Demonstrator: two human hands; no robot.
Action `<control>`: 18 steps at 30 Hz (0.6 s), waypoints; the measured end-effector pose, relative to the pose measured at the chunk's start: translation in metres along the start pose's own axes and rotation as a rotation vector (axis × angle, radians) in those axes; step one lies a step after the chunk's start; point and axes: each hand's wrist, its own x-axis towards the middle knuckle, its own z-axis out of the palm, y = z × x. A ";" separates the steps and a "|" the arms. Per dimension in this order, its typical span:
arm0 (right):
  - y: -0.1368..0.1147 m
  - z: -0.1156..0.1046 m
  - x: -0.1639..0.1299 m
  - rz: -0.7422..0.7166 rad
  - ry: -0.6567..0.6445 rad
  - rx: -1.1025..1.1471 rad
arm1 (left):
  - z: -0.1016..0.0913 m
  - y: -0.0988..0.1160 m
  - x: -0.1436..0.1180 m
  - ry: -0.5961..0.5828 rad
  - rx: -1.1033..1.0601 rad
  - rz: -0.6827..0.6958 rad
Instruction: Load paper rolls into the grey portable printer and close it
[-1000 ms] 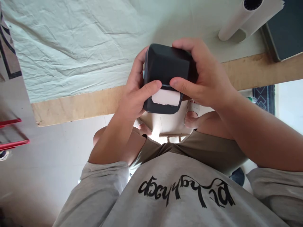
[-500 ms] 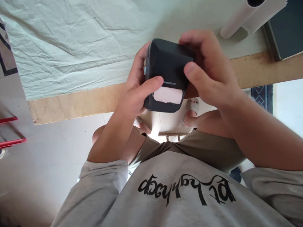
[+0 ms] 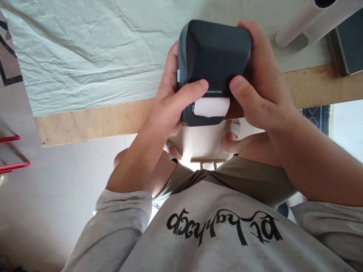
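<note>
Both hands' fingers point(image 3: 187, 92) around the black printer point(image 3: 215, 56) — thumbs in front.

Bright, even daylight with soft shadows, a blown-out glare at the right edge, and wide-angle bending near the borders.

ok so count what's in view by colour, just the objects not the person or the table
dark grey: 2, the label printer held in the left hand and right hand, and a flat dark object at the table's far right
white: 3, the paper strip in the printer's slot, the cloth, the roll
red: 1, a frame at the left edge
total: 6
</note>
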 end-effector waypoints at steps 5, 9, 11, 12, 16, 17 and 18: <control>-0.005 -0.003 0.017 -0.113 0.061 0.041 | 0.013 0.007 0.015 0.085 0.192 0.127; 0.002 -0.005 0.023 -0.109 0.053 -0.001 | 0.011 -0.004 0.026 0.103 -0.046 0.054; 0.005 -0.005 0.022 -0.106 0.055 -0.011 | 0.008 -0.008 0.028 0.071 -0.134 0.054; 0.007 -0.004 0.021 -0.106 0.062 -0.017 | 0.006 -0.009 0.028 0.080 -0.166 0.076; 0.008 -0.003 0.017 -0.103 0.103 -0.053 | 0.005 -0.008 0.025 0.095 -0.204 0.047; 0.008 -0.004 0.016 -0.092 0.115 -0.052 | 0.006 -0.007 0.024 0.097 -0.203 0.030; 0.008 -0.004 0.015 -0.086 0.129 -0.034 | 0.007 -0.006 0.023 0.094 -0.199 0.029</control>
